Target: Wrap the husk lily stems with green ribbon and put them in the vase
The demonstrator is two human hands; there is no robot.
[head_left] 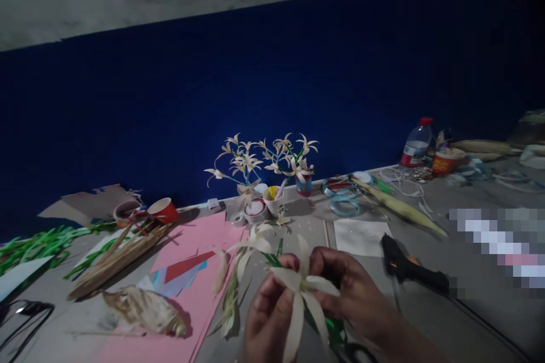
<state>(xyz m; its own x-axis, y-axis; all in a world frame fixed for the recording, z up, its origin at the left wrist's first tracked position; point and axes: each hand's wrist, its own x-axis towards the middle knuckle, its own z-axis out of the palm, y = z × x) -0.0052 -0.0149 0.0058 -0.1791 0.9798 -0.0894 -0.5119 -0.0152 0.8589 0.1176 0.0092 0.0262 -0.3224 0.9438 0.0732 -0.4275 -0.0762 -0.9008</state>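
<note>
A pale artificial flower (303, 286) with long narrow petals faces me, low in the middle of the head view. My left hand (270, 312) grips it from the left, thumb and fingers pressed together behind the petals. On its other side my right hand (355, 292) is closed on the flower too, its fingertips partly hidden by petals. Green stems (272, 260) show just behind the left fingers. Beyond them are another pale flower (258, 236) and some dried leaves (231, 303). Under the right hand lie a green shiny roll (336, 332) and a black looped handle (360, 351).
A black glue gun (415, 269) lies at right with its cord. Pink paper sheets (200, 238), corn husks (119, 261) and green wired stems (38, 247) cover the left. Finished flowers (247, 164), cups, blue ribbon (344, 204) and a water bottle (416, 144) line the back.
</note>
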